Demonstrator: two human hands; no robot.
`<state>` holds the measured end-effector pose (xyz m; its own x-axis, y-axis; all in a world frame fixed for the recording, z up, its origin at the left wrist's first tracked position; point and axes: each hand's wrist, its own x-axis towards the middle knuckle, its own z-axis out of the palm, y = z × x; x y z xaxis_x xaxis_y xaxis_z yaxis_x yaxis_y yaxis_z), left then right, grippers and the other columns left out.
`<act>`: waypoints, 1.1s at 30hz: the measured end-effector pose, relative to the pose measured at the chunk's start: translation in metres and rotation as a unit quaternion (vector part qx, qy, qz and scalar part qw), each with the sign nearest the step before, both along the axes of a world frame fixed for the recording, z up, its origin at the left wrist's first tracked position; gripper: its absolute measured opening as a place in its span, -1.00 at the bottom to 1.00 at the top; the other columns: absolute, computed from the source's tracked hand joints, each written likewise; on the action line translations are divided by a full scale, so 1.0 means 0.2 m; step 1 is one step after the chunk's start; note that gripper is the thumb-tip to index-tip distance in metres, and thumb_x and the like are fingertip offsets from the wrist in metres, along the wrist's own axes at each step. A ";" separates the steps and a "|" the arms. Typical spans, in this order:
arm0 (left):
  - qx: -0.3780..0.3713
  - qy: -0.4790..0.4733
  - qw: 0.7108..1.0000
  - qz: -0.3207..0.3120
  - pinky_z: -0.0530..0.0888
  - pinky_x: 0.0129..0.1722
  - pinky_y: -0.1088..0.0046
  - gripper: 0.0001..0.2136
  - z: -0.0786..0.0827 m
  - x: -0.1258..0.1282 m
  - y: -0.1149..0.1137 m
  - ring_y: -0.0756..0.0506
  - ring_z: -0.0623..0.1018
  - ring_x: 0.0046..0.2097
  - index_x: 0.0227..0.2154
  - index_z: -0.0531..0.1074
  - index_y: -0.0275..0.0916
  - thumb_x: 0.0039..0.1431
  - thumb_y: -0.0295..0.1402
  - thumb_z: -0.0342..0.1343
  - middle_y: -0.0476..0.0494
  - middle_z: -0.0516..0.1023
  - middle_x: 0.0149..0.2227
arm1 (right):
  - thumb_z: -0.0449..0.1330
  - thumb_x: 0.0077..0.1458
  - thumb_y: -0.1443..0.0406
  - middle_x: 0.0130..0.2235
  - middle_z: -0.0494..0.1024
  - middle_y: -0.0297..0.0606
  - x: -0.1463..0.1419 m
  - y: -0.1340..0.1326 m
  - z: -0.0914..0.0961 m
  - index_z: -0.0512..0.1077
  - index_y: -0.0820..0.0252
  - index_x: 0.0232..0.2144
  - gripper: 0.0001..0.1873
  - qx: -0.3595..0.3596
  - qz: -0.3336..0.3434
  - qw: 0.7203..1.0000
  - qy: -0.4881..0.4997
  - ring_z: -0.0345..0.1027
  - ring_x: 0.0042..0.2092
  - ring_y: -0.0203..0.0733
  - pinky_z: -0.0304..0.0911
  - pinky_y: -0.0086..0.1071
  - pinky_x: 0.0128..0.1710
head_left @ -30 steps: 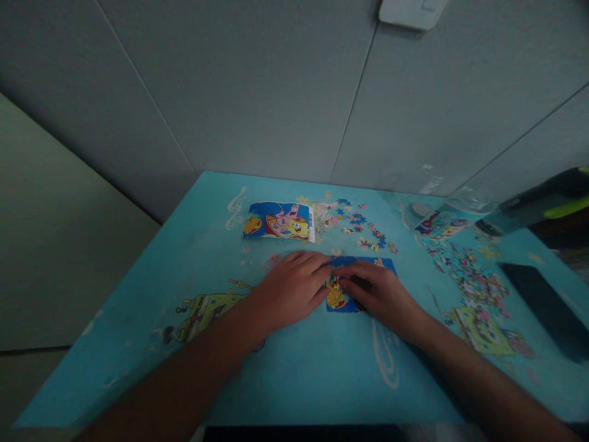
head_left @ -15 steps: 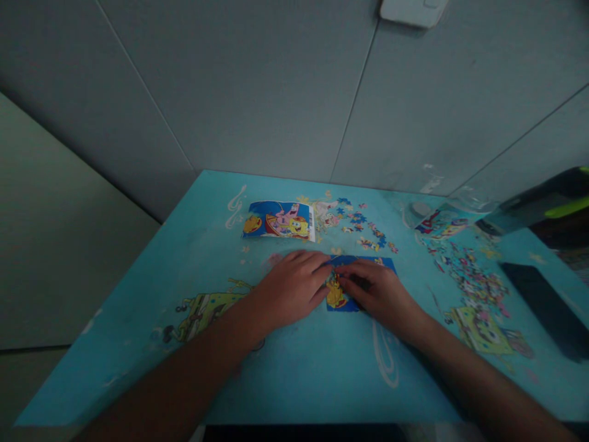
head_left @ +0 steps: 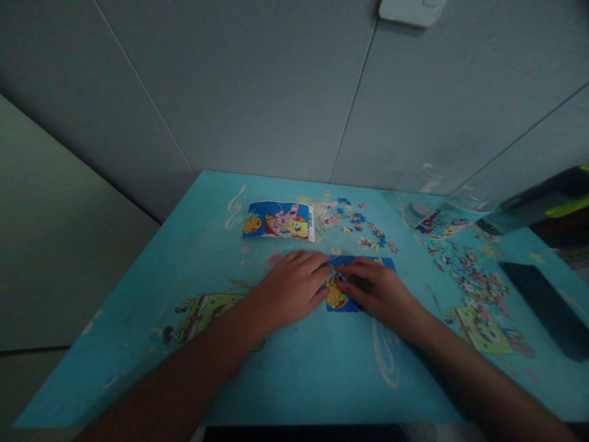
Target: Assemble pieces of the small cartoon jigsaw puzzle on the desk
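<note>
Blue puzzle [head_left: 337, 298] lies flat, long axis sideways.

flat blue oblong puzzle [head_left: 340, 302]: yellow patch | flat blue paper card [head_left: 280, 220]: pink and yellow cartoon figures, white end | small knobbly puzzle pieces [head_left: 358, 218]: mostly blue, some pink | flat light-blue table [head_left: 317, 374]: white swirls, yellow cartoons | flat grey wall [head_left: 253, 92]: thin lines

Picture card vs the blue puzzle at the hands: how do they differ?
The picture card has a white strip at right; the blue puzzle is blue there. The card lies uncovered; the right hand partly hides the puzzle. The card is nearer the wall than the puzzle. Both show yellow on blue.
</note>
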<state>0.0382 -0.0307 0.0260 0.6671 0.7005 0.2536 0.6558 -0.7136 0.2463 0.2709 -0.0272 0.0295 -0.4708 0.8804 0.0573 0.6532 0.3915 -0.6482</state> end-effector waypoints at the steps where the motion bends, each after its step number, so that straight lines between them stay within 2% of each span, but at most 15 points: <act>1: 0.000 -0.002 1.000 0.000 0.44 0.12 0.10 -0.68 0.00 0.00 0.00 -0.24 0.49 0.14 0.14 0.41 -0.25 0.39 -0.28 0.13 -0.23 0.48 0.15 | 0.25 0.28 0.26 -0.13 0.58 -0.19 0.00 0.00 0.00 0.60 0.05 0.00 -0.74 0.001 0.002 1.000 -0.002 0.47 -0.19 -0.14 0.36 -0.25 -0.15; 8: -0.009 -0.005 1.000 0.013 0.45 0.11 0.04 -0.60 0.00 0.00 -0.01 -0.29 0.48 0.13 0.13 0.42 -0.25 0.32 -0.17 0.22 -0.26 0.47 0.15 | 0.31 0.24 0.28 -0.13 0.58 -0.20 -0.01 0.00 -0.01 0.60 0.04 -0.06 -0.78 0.005 -0.001 1.000 0.005 0.47 -0.16 -0.12 0.36 -0.23 -0.12; 15: -0.025 -0.018 0.999 0.023 0.44 0.11 0.01 -0.62 -0.01 0.01 -0.01 -0.30 0.48 0.15 0.09 0.44 -0.20 0.29 -0.17 0.25 -0.24 0.47 0.15 | 0.28 0.23 0.27 -0.32 0.58 -0.31 -0.01 -0.03 0.02 0.54 0.10 -0.25 -0.95 -0.038 -0.029 0.998 0.042 0.42 -0.34 -0.20 0.32 -0.35 -0.35; 19: -0.019 -0.017 0.999 0.021 0.44 0.11 0.02 -0.61 0.00 0.01 -0.01 -0.30 0.48 0.15 0.10 0.44 -0.21 0.28 -0.18 0.26 -0.23 0.47 0.17 | 0.21 0.29 0.19 -0.41 0.57 -0.35 0.01 -0.02 0.05 0.54 0.11 -0.27 -0.84 -0.064 -0.060 0.993 0.073 0.38 -0.45 -0.25 0.29 -0.38 -0.44; 23: -0.014 -0.016 1.000 0.014 0.44 0.13 0.03 -0.59 -0.01 0.00 -0.01 -0.30 0.47 0.15 0.12 0.43 -0.23 0.29 -0.18 0.25 -0.25 0.47 0.18 | 0.20 0.28 0.14 -0.37 0.60 -0.27 0.12 0.05 0.07 0.59 0.12 -0.19 -0.77 0.034 -0.139 0.988 0.053 0.43 -0.37 -0.17 0.29 -0.33 -0.37; 28: -0.015 -0.020 1.000 0.012 0.45 0.13 0.01 -0.60 -0.01 0.00 -0.01 -0.29 0.47 0.15 0.12 0.42 -0.24 0.31 -0.17 0.23 -0.26 0.46 0.19 | 0.18 0.25 0.11 -0.34 0.63 -0.20 0.33 0.18 0.07 0.63 0.13 -0.17 -0.70 0.154 -0.258 0.952 -0.049 0.44 -0.38 -0.12 0.26 -0.28 -0.36; 33: -0.020 -0.020 1.000 0.013 0.45 0.14 0.02 -0.61 -0.01 0.00 -0.01 -0.28 0.47 0.16 0.12 0.42 -0.21 0.29 -0.21 0.25 -0.23 0.46 0.18 | 0.15 0.22 0.14 -0.34 0.66 -0.17 0.48 0.26 0.02 0.63 0.16 -0.17 -0.68 0.160 -0.308 0.929 -0.126 0.48 -0.37 -0.07 0.27 -0.24 -0.34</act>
